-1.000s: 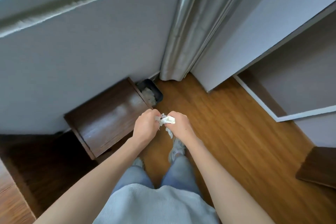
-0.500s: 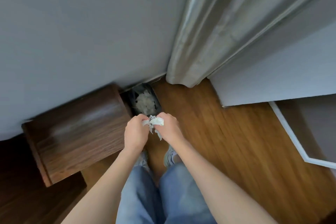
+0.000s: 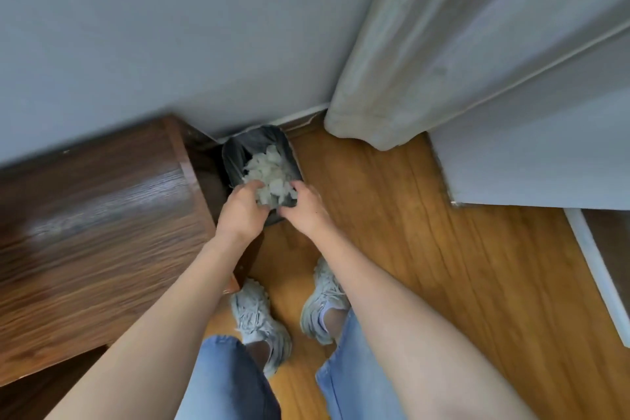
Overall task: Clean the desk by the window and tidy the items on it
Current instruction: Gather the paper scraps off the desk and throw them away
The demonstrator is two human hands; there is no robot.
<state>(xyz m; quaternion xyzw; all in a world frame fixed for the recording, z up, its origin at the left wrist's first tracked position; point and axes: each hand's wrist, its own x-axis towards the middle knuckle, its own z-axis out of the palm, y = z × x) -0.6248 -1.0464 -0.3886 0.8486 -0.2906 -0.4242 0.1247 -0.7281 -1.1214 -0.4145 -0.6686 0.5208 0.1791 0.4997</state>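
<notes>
Hands over a black bin (image 3: 235,160) of crumpled tissues (image 3: 269,174)

Left hand (image 3: 242,206) and right hand (image 3: 304,206) hang above the bin's near rim, fingers loosely spread, gripping nothing. Bin stands against the wall beside the wooden desk (image 3: 95,215).

You're looking down at a honey-coloured wooden floor (image 3: 443,266) that meets a pale grey wall (image 3: 153,27). A light curtain (image 3: 402,78) hangs in the corner, its hem just above the boards. Your grey sneakers (image 3: 259,320) and blue jeans (image 3: 221,382) show at the bottom.
</notes>
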